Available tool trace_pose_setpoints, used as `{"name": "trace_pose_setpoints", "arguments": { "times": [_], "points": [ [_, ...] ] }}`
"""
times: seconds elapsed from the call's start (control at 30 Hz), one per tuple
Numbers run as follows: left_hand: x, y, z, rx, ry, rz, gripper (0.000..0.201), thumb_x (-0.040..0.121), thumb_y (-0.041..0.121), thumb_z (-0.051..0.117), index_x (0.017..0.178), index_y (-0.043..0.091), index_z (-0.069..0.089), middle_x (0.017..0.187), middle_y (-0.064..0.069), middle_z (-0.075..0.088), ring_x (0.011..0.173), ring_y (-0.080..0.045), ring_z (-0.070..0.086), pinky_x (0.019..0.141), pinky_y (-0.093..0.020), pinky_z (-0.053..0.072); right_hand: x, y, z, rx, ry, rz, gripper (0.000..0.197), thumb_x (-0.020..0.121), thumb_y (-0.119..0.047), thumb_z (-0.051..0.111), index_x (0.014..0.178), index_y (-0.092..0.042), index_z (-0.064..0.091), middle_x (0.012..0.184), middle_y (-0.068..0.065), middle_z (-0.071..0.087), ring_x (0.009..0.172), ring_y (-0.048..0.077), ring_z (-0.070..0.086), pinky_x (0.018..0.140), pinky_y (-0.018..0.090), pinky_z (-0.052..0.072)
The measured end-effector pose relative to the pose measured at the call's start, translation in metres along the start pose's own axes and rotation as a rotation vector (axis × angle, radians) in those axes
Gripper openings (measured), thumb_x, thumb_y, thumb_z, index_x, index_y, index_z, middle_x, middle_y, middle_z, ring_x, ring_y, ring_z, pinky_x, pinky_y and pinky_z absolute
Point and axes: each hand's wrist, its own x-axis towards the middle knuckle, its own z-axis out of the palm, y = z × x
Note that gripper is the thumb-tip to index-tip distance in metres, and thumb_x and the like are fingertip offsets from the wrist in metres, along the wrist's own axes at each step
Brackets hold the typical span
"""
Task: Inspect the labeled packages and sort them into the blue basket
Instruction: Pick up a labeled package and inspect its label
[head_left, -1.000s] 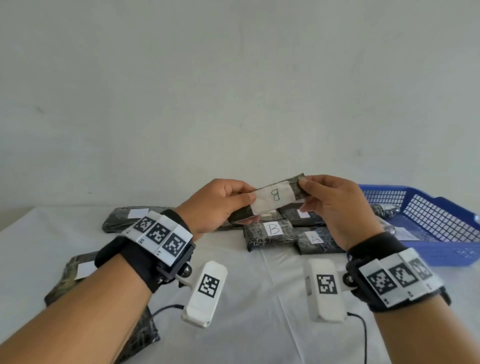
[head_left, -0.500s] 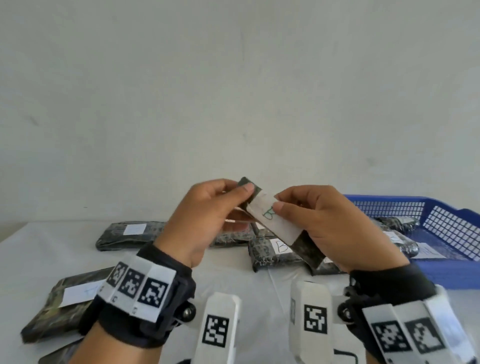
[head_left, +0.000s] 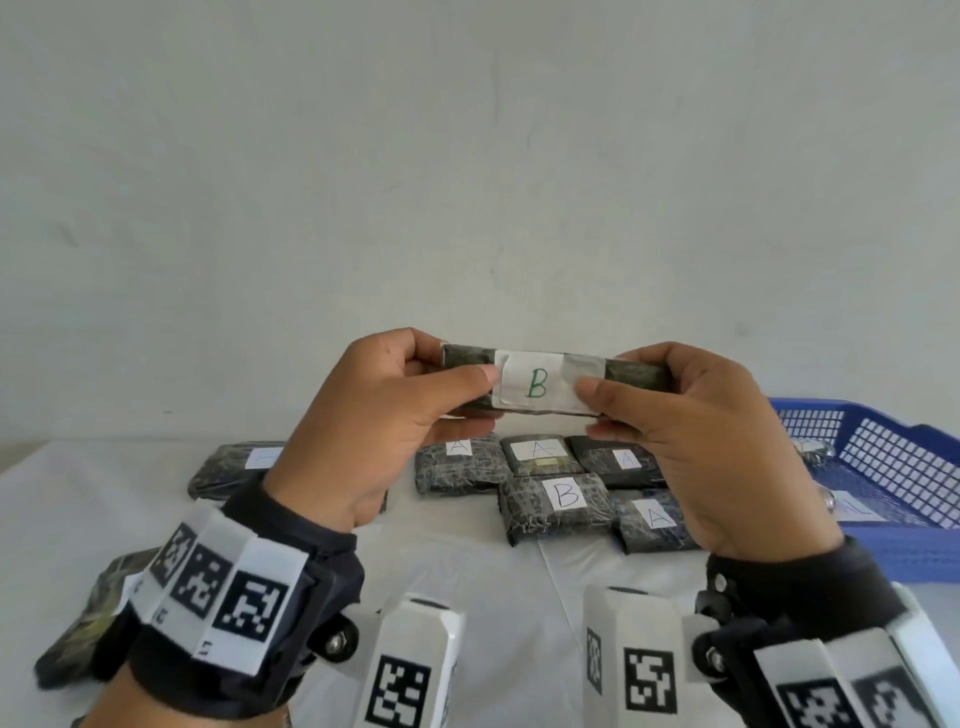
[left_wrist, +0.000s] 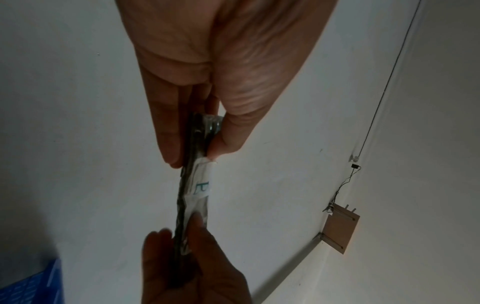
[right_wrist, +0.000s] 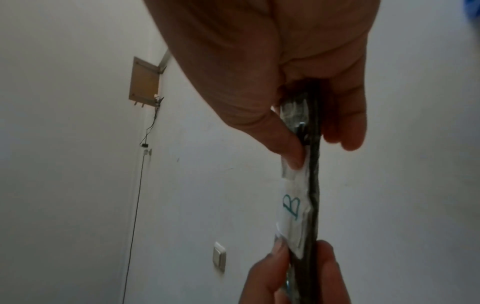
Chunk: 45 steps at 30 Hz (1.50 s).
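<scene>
I hold a flat dark package level in front of me, above the table. Its white label with a green letter B faces me. My left hand pinches its left end between thumb and fingers, and my right hand pinches its right end. The wrist views show the same package edge-on, held at both ends. The blue basket sits at the right on the table with a few packages inside.
Several dark packages lie on the white table below my hands, labelled A and B. More packages lie at the left and near left. A plain wall stands behind.
Both hands turned the package from a steep tilt back to level and raised it slightly, so the B label now faces me squarely. The view tilted down, closer to the hands.
</scene>
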Motion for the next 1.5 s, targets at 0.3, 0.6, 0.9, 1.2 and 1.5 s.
{"name": "trace_pose_setpoints", "arguments": {
  "times": [0.3, 0.6, 0.9, 1.2, 1.5],
  "points": [
    [-0.002, -0.005, 0.008, 0.176, 0.026, 0.234, 0.012, 0.098, 0.009, 0.065, 0.096, 0.007, 0.076, 0.093, -0.01, 0.079, 0.092, -0.021, 0.078, 0.08, -0.032, 0.065, -0.018, -0.014, 0.019, -0.182, 0.115, -0.19, 0.013, 0.088, -0.014, 0.081, 0.092, -0.016, 0.069, 0.086, 0.002, 0.076, 0.078, 0.025, 0.076, 0.073, 0.039, 0.066],
    [-0.006, -0.011, 0.022, 0.187, 0.013, 0.33, 0.015, 0.102, 0.009, 0.063, 0.108, 0.009, 0.077, 0.097, -0.005, 0.08, 0.096, -0.016, 0.077, 0.085, -0.033, 0.064, -0.02, -0.018, 0.02, -0.291, 0.206, -0.28, 0.027, 0.085, -0.033, 0.085, 0.097, -0.02, 0.064, 0.085, -0.006, 0.071, 0.073, 0.007, 0.066, 0.06, 0.015, 0.048],
    [-0.006, -0.012, 0.023, 0.276, -0.005, 0.337, 0.021, 0.105, 0.008, 0.056, 0.108, 0.01, 0.077, 0.094, -0.005, 0.08, 0.091, -0.015, 0.078, 0.084, -0.035, 0.065, -0.021, -0.018, 0.022, -0.356, 0.215, -0.253, 0.048, 0.073, -0.051, 0.089, 0.096, -0.019, 0.062, 0.087, -0.005, 0.068, 0.077, 0.011, 0.064, 0.061, 0.018, 0.046],
    [-0.008, -0.019, 0.029, 0.323, -0.011, 0.341, 0.028, 0.107, 0.009, 0.05, 0.113, 0.011, 0.076, 0.097, -0.003, 0.08, 0.093, -0.012, 0.078, 0.084, -0.036, 0.065, -0.02, -0.017, 0.017, -0.402, 0.206, -0.23, 0.061, 0.065, -0.063, 0.088, 0.097, -0.019, 0.059, 0.094, 0.0, 0.065, 0.083, 0.018, 0.062, 0.063, 0.024, 0.042],
    [-0.01, -0.015, 0.03, 0.275, -0.04, 0.366, 0.027, 0.106, 0.012, 0.05, 0.115, 0.013, 0.075, 0.096, -0.01, 0.078, 0.094, -0.017, 0.077, 0.087, -0.032, 0.064, -0.019, -0.016, 0.016, -0.373, 0.194, -0.254, 0.063, 0.063, -0.065, 0.087, 0.098, -0.021, 0.058, 0.097, 0.003, 0.064, 0.081, 0.016, 0.059, 0.064, 0.022, 0.041]
  ]
}}
